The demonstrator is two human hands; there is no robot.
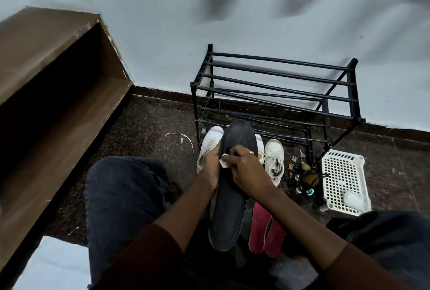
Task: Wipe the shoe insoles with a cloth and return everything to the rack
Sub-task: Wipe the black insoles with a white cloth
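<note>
The dark insole (232, 196) is held tilted above the floor in front of the rack (279, 75), with its toe end towards the rack's lower bars. I judge it light, thin and flexible. It will likely bow if held by one end only, so it needs support at mid-length, beside the area being wiped.

My left hand (212, 164) grips its left edge there, fingers curled round the rim. My right hand (246, 168) pinches the white cloth (223, 160) between bunched fingers and thumb and presses it onto the top face. The fabric face probably gives the cloth good friction.

The red insoles (265, 231) lie on the floor, farther from the rack than my hands. The white shoes (274, 159) stand just in front of the rack. A white basket (344, 168) sits beside the rack's right leg.
</note>
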